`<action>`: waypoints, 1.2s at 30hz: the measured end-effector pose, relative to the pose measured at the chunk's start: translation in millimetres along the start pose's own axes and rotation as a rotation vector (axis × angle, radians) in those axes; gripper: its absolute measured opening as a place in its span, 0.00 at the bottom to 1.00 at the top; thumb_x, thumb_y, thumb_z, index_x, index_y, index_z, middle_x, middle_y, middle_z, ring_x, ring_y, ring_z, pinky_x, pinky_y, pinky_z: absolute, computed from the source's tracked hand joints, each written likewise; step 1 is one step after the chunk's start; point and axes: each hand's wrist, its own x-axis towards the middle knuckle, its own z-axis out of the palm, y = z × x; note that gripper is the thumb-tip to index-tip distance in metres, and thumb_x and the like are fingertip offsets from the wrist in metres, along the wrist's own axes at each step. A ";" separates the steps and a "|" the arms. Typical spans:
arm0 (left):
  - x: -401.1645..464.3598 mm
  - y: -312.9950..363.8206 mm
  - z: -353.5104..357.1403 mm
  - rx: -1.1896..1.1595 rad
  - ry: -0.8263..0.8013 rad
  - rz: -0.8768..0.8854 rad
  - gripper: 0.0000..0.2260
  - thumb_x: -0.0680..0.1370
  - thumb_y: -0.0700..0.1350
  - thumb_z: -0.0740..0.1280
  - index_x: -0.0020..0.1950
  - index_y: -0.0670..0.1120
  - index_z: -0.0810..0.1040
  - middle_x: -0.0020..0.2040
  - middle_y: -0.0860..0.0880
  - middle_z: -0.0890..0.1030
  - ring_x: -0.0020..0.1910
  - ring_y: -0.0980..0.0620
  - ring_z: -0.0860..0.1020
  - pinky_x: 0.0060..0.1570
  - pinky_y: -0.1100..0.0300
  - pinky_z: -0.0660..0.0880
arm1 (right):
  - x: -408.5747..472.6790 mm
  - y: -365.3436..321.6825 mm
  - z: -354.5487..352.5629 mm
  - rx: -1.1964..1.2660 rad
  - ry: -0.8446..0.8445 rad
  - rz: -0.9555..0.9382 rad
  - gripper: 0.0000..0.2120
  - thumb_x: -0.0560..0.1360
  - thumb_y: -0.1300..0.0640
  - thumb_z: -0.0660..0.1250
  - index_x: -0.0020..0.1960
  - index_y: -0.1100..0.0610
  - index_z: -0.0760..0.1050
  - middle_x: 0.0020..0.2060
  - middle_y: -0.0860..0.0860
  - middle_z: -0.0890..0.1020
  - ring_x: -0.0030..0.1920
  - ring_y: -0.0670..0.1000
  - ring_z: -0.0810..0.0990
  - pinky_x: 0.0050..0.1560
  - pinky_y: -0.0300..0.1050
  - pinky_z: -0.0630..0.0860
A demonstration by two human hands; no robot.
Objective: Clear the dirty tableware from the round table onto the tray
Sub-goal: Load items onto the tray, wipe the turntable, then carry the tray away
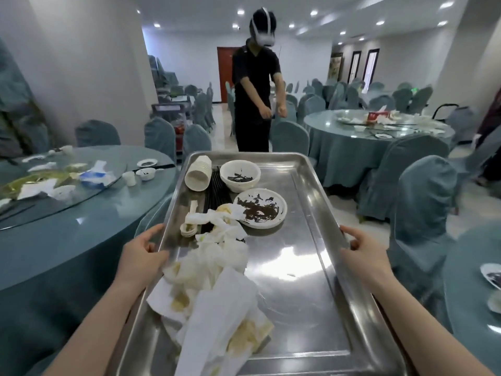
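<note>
Carrying the loaded tray between tables.
Left hand (141, 256) and right hand (363, 253) each grip a long edge of the tray (311, 267); bowl (240, 175) and plate (260, 208) sit at its far end. Next, probably set it down by the left tabletop (81, 221), where dishes remain.

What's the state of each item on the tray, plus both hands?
tray: held by both long rims, right half bare
left hand: grips left rim
right hand: grips right rim
cups: stacked, lying on their side
bowl: upright, dark residue inside
plate: upright, smeared with dark sauce
chopsticks: lying flat beside the bowl
spoons: nested, lying flat
napkins: crumpled, stained, piled at near left
</note>
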 end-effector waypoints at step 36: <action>715.8 7.2 196.7 0.002 0.389 -0.220 0.27 0.72 0.30 0.69 0.69 0.48 0.73 0.37 0.51 0.82 0.29 0.58 0.77 0.22 0.73 0.69 | 835.4 -127.8 366.8 0.017 -0.299 -0.254 0.28 0.67 0.67 0.61 0.62 0.46 0.77 0.25 0.40 0.79 0.27 0.38 0.77 0.23 0.26 0.67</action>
